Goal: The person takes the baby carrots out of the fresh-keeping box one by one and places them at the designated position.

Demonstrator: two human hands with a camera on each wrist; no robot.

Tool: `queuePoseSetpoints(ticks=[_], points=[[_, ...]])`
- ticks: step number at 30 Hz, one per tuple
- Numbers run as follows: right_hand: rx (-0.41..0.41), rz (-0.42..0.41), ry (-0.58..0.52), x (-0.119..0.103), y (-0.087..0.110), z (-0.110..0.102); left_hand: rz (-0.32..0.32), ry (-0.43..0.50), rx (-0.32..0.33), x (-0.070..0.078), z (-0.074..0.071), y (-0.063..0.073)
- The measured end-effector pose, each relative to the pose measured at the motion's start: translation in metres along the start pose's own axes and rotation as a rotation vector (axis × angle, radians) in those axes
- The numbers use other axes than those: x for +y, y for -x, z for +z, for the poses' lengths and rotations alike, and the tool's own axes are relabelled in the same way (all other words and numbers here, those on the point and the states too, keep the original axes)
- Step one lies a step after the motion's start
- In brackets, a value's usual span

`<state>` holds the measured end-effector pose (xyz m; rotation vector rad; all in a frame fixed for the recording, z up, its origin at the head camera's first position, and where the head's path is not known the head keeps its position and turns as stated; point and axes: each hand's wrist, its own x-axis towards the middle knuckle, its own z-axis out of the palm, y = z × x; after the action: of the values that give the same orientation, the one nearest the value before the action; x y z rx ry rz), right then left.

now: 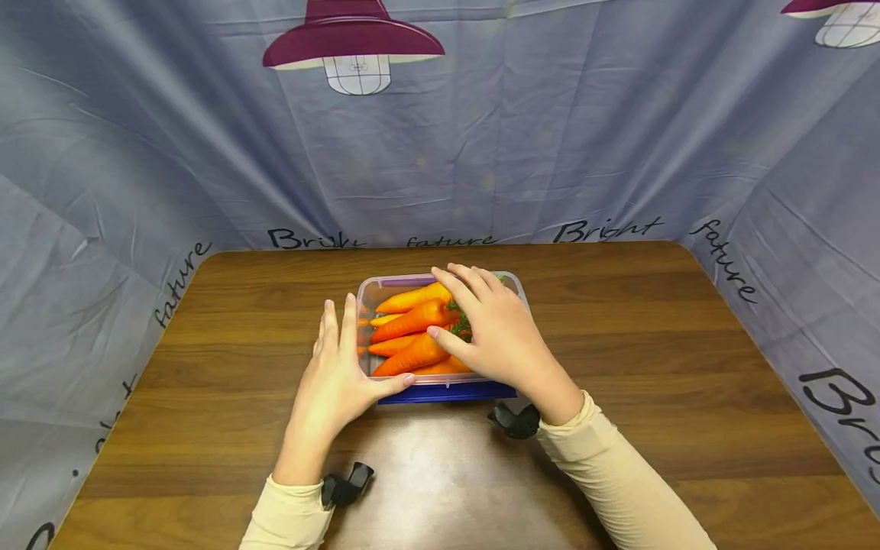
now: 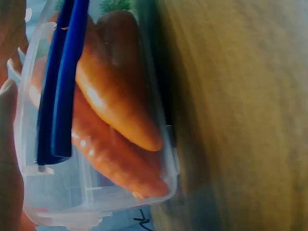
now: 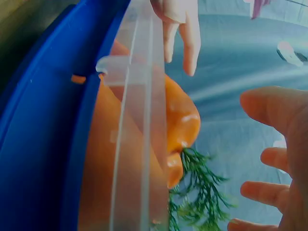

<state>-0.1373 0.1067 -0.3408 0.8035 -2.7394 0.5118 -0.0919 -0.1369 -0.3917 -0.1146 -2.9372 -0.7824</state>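
Observation:
A clear plastic container (image 1: pixel 474 378) holds several orange and yellow carrots (image 1: pixel 412 353). Their green leafy tops (image 3: pixel 202 192) lie toward the container's right end. A blue latch flap (image 1: pixel 447 393) hangs along the front side. My left hand (image 1: pixel 333 382) is at the container's left front corner, with straight fingers along the left wall and the thumb by the front rim. Over the right part of the container is my right hand (image 1: pixel 500 328), its fingers spread and holding nothing; it covers some carrot ends. In the left wrist view, carrots (image 2: pixel 118 96) show through the transparent wall behind the blue flap (image 2: pixel 62 86).
The container stands on a brown wood-grain table (image 1: pixel 653 367), near the middle of its width. A grey-blue printed curtain (image 1: pixel 481 137) surrounds the back and sides. Black bands (image 1: pixel 347 483) are worn at both wrists.

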Motion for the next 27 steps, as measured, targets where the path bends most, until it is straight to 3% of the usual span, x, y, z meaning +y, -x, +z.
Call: queuePoseSetpoints(ticks=[14, 19, 27], points=[[-0.097, -0.158, -0.022, -0.013, -0.009, 0.018, 0.026, 0.153, -0.037, -0.007, 0.011, 0.003], [-0.147, -0.176, -0.011, -0.014, -0.012, 0.020, 0.004, 0.172, -0.044, -0.010, 0.014, 0.005], [-0.266, -0.228, -0.010, -0.012, -0.018, 0.021, 0.035, 0.225, 0.032, -0.016, 0.027, 0.007]])
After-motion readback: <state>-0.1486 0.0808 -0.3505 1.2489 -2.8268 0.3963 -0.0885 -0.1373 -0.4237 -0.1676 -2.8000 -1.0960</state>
